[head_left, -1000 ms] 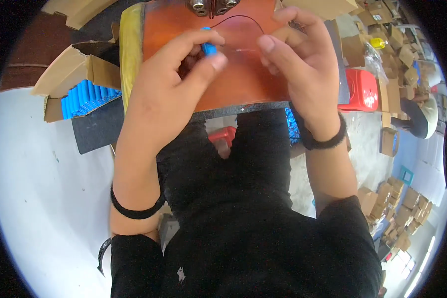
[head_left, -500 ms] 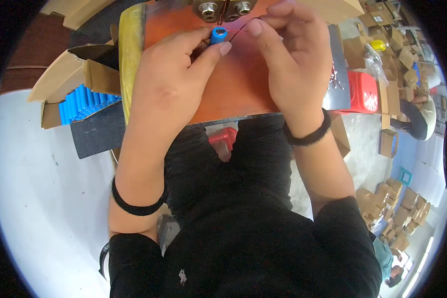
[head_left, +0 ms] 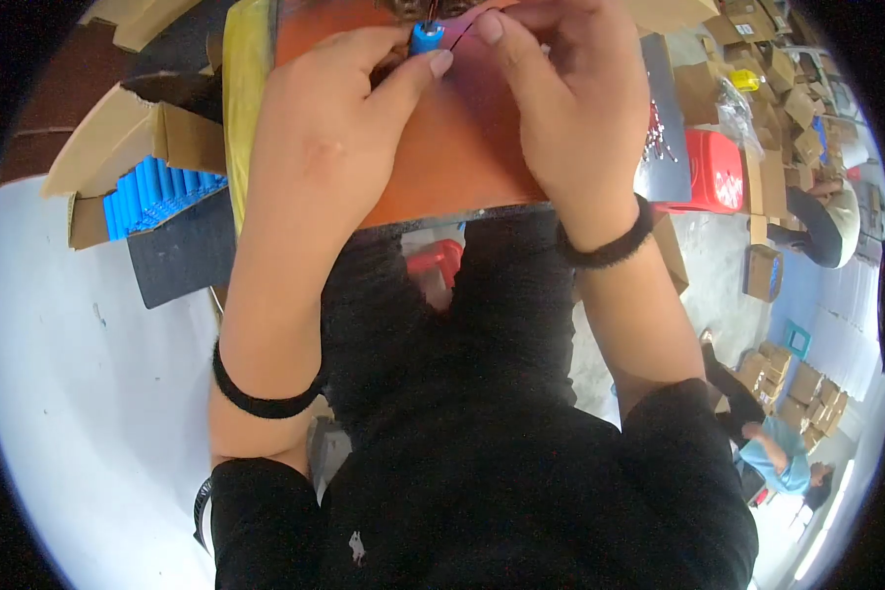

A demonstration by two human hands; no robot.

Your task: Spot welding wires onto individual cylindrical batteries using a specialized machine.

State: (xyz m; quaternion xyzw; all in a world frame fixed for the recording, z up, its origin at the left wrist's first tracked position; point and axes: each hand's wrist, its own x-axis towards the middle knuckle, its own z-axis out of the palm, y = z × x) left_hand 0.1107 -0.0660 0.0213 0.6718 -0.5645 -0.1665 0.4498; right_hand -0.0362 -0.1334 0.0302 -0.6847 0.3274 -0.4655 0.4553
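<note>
My left hand (head_left: 329,128) pinches a small blue cylinder (head_left: 425,37) between thumb and fingers at the top of the picture. Thin dark wires run from the cylinder's top. My right hand (head_left: 570,108) is beside it, its fingertips closed on one of those thin wires (head_left: 459,29). Both hands are over an orange board (head_left: 442,167) that lies in front of me. Part of the cylinder is hidden by my fingers.
An open cardboard box (head_left: 118,187) with several blue cylinders (head_left: 157,192) stands at the left on a dark mat (head_left: 182,261). A red stool (head_left: 713,172) and many cardboard boxes (head_left: 767,270) lie on the floor at the right. Another person (head_left: 777,457) sits at the lower right.
Both hands have moved away from me toward the top of the board, bringing the blue cylinder with them. My right hand has closed in on the wire beside it.
</note>
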